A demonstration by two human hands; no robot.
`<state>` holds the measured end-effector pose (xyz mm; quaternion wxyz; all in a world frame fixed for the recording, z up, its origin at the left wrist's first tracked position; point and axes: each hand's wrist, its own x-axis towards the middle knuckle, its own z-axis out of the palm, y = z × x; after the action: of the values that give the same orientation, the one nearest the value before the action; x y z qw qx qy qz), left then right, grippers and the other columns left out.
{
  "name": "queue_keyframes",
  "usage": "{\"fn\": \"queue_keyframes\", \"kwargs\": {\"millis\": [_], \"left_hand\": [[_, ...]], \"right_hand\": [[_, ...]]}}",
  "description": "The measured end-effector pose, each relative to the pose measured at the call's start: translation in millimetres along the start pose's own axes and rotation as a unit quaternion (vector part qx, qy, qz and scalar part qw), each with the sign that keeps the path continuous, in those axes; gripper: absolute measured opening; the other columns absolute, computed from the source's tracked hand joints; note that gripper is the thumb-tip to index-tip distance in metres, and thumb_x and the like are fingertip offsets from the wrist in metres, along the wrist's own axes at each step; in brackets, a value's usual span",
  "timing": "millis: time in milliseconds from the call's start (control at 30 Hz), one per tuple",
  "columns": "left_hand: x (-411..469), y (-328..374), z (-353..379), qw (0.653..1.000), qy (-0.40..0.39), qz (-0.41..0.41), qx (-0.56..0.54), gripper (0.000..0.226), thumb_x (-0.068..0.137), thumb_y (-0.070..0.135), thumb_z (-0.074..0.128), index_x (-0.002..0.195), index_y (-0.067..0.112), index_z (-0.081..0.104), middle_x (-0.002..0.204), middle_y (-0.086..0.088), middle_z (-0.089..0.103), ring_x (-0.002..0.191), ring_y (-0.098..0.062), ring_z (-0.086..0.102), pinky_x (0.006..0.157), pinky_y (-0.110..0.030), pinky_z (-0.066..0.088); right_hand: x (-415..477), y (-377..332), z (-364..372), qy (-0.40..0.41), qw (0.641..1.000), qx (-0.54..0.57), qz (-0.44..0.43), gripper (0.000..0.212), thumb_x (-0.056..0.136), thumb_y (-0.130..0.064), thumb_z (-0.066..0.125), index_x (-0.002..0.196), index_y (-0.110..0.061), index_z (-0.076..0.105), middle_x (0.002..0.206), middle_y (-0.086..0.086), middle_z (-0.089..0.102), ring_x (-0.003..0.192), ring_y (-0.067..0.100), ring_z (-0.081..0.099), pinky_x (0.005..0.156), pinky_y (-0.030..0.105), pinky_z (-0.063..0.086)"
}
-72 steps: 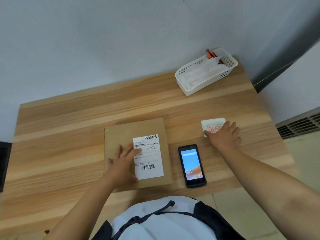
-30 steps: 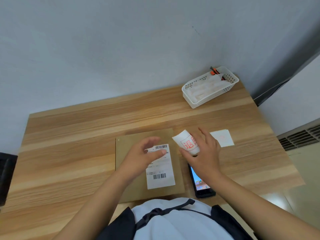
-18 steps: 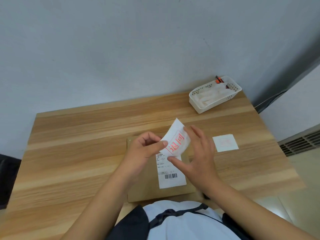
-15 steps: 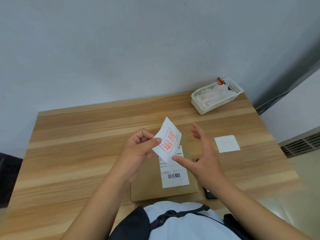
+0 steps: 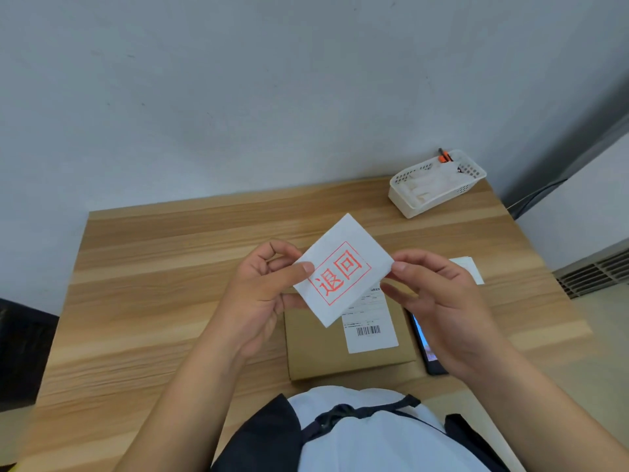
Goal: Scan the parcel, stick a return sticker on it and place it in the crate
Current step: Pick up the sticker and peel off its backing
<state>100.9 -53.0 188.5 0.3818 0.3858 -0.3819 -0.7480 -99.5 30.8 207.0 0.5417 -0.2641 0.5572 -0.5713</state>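
Note:
A white return sticker (image 5: 343, 270) with red characters in a red frame is held up tilted above the table. My left hand (image 5: 262, 294) pinches its left edge and my right hand (image 5: 442, 308) pinches its right corner. Below it a flat brown cardboard parcel (image 5: 326, 349) lies on the wooden table (image 5: 153, 301), with a white barcode label (image 5: 369, 325) on top. A black phone scanner (image 5: 425, 349) lies right of the parcel, mostly hidden by my right hand.
A white plastic basket (image 5: 437, 182) with papers and an orange pen stands at the table's back right corner. Another white sticker sheet (image 5: 471, 267) lies behind my right hand. A dark object (image 5: 23, 352) sits off the table's left edge. No crate is in view.
My right hand lifted a sticker from the pile at the right and brought it over the parcel. My left hand left the parcel and took the sticker's left edge. Both hands now hold it.

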Motion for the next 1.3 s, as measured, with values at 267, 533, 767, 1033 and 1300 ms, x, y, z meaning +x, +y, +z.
{"fn": "queue_keyframes", "kwargs": {"millis": [267,533,767,1033,1300], "left_hand": [[-9,3,-21,1.0,-0.014,-0.013,0.012,0.019,0.068,0.007,0.071,0.08,0.011,0.057,0.088,-0.02,0.077,0.075,-0.029,0.074,0.054,-0.036,0.058],[-13,7,-29,0.999,-0.027,-0.018,0.011,0.017,0.074,0.002,0.069,0.077,0.013,0.057,0.085,-0.018,0.077,0.073,-0.028,0.074,0.053,-0.034,0.059],[-16,8,-29,0.999,-0.028,-0.019,0.013,0.017,0.073,0.003,0.07,0.077,0.013,0.057,0.084,-0.016,0.077,0.073,-0.027,0.074,0.053,-0.034,0.058],[-15,6,-26,0.999,-0.01,-0.041,0.028,0.019,0.084,-0.004,0.066,0.078,0.013,0.059,0.093,-0.021,0.076,0.081,-0.031,0.074,0.057,-0.036,0.057],[-13,-1,-21,0.997,0.035,-0.021,0.067,0.023,0.084,-0.002,0.069,0.102,0.013,0.066,0.11,-0.015,0.074,0.095,-0.025,0.073,0.075,-0.04,0.059]], "right_hand": [[-16,11,20,0.026,1.0,-0.002,0.008,0.006,0.075,-0.014,0.066,0.08,-0.012,0.069,0.091,0.013,0.073,0.093,0.021,0.067,0.099,0.044,0.044],[-27,9,30,0.03,1.0,-0.008,-0.004,0.008,0.076,-0.015,0.064,0.082,-0.01,0.066,0.097,0.018,0.068,0.095,0.023,0.065,0.098,0.044,0.044],[-33,8,34,0.039,0.999,-0.01,0.003,0.012,0.089,-0.001,0.059,0.081,-0.009,0.062,0.096,0.018,0.067,0.094,0.021,0.065,0.106,0.052,0.044],[-34,8,34,0.033,0.999,-0.003,0.007,0.017,0.089,0.002,0.058,0.078,-0.01,0.062,0.091,0.014,0.067,0.091,0.018,0.065,0.11,0.057,0.04],[-31,7,29,0.028,1.0,-0.005,0.004,0.018,0.09,0.001,0.058,0.079,-0.012,0.063,0.09,0.011,0.07,0.091,0.018,0.065,0.109,0.054,0.04]]}}
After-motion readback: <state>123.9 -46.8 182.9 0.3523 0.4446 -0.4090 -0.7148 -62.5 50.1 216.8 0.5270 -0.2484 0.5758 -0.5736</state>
